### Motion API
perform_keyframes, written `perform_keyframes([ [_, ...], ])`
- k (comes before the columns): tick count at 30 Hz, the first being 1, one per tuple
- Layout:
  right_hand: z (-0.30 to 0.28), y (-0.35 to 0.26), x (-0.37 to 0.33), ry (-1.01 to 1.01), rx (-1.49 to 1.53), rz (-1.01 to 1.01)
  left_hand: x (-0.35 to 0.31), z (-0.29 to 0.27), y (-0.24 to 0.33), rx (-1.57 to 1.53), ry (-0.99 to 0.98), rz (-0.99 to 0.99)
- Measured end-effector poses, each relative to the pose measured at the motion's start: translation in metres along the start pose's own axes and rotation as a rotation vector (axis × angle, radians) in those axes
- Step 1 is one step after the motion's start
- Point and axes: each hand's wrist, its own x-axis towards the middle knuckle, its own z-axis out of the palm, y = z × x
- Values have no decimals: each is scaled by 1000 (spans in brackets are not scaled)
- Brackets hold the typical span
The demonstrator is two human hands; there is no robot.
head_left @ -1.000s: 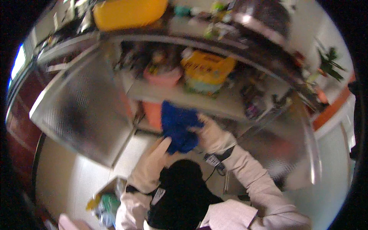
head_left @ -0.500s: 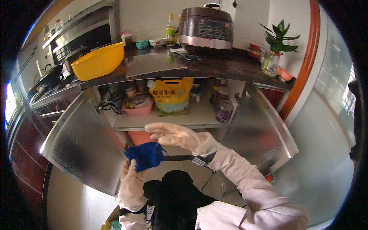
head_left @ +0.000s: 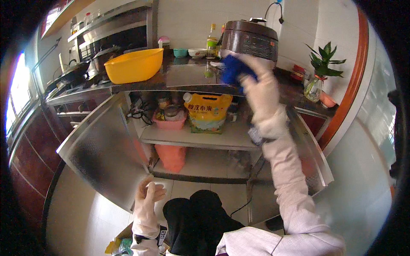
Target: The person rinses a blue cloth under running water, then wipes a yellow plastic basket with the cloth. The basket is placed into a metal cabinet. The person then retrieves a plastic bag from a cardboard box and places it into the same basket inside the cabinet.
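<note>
My right hand [head_left: 261, 91], in a pale glove and blurred by motion, grips a dark blue cloth [head_left: 235, 70]. Arm stretched out, it holds the cloth in front of the dark rice cooker [head_left: 256, 40] at the counter's right side; whether the cloth touches the counter I cannot tell. Low on the left, by the lower edge of the open cabinet door [head_left: 100, 149], is my gloved left hand [head_left: 149, 194], empty, its fingers loosely bent and the thumb apart. Between the doors, a yellow bag [head_left: 209, 113] and a pink basket [head_left: 170, 120] with jars stand on the cabinet shelf [head_left: 200, 138].
On the dark counter are a yellow basin [head_left: 134, 66], small bowls [head_left: 197, 53], bottles [head_left: 211, 40] and a potted plant [head_left: 320, 64] in a glass vase. A second door [head_left: 309, 149] stands open at the right. A red-pink bag [head_left: 171, 157] sits on the lower level.
The blue cloth has passed from my left hand to my right, which has swung up and right to the counter. My left hand now holds nothing. The view has shifted slightly.
</note>
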Motion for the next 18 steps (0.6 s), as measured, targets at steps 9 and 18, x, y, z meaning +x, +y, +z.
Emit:
perform_keyframes([
  [9, -104, 153, 53, -329, -1347, 99, -61, -130, -79, -24, 240, -188],
  [18, -83, 174, 56, -430, -976, 467, -131, -250, -138, 38, 585, -358],
])
